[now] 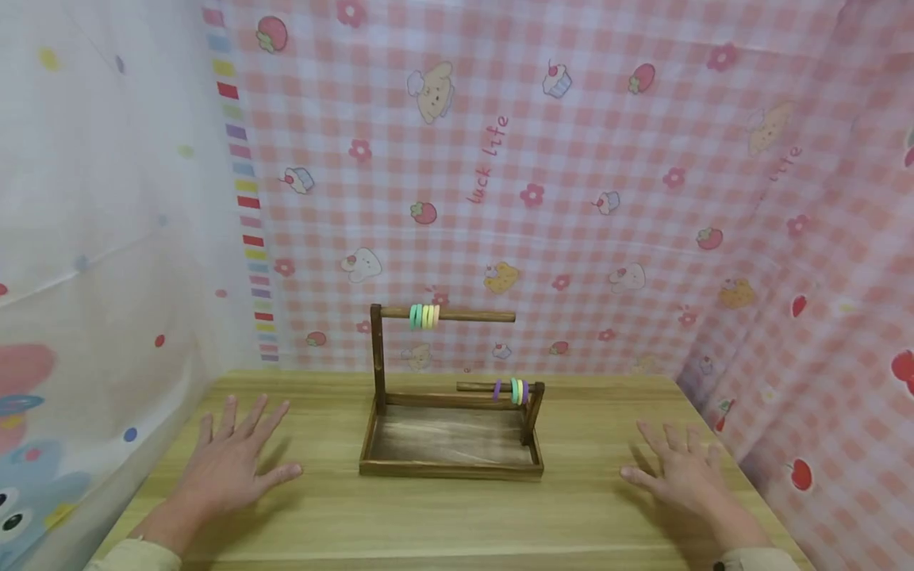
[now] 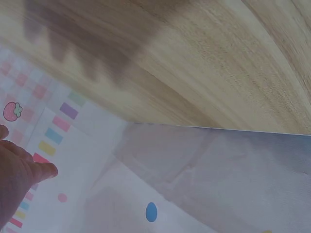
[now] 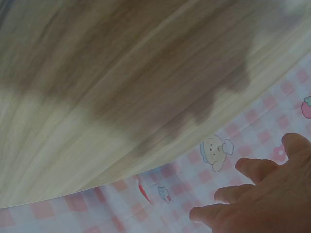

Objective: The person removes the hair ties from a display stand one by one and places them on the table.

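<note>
Hands [image 1: 227,466] [image 1: 681,476] L/R of dk-brn 2-bar rack [image 1: 451,471]

Head view forward-down, wrist views closer, tabletop [image 1: 457,519] shared

Both hands [image 1: 224,469] [image 1: 687,476] splayed, well apart

A dark brown wooden rack [image 1: 451,472] stands upright on the desk [image 1: 450,523], with a shallow tray [image 1: 451,436] as its base. Its upper rod [image 1: 474,316], running right from a tall left post [image 1: 378,357], carries green, yellow and peach rings [image 1: 426,316]. The lower rod [image 1: 473,387], running left from a short right post [image 1: 532,416], carries green, yellow and purple rings [image 1: 520,391] and, just left, a lone purple ring [image 1: 497,389].
</note>
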A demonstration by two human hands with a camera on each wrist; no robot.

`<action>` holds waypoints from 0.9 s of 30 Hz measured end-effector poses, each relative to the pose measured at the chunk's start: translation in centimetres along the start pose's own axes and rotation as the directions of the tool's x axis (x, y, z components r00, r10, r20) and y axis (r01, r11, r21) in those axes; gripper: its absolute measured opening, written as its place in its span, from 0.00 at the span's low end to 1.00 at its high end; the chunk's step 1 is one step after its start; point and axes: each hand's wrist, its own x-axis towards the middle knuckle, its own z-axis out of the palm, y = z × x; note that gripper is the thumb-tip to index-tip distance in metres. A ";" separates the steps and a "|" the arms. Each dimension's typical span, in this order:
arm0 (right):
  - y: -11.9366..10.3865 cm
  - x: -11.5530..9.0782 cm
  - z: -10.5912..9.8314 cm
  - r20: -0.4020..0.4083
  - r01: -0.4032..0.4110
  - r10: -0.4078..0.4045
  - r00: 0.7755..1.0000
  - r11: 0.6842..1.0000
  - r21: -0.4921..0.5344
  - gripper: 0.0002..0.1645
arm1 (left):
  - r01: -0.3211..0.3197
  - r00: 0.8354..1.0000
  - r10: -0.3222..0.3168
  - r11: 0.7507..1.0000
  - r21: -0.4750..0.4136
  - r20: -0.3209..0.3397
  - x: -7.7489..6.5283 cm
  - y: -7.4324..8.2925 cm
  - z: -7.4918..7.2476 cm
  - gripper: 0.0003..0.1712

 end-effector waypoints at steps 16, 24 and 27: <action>-1.5 0.4 1.1 0.001 0.050 -0.050 0.999 0.997 -0.053 0.60 | -0.016 1.000 0.016 1.000 0.015 0.000 0.2 0.0 0.3 0.60; -2.2 1.2 1.2 0.013 0.075 -0.074 0.997 0.996 -0.038 0.58 | -0.020 1.000 0.020 0.999 0.031 -0.006 0.0 0.2 0.4 0.59; -2.5 1.8 0.7 0.036 0.094 -0.096 0.995 0.994 0.053 0.57 | -0.021 1.000 0.022 0.999 0.027 -0.019 0.1 0.6 0.3 0.57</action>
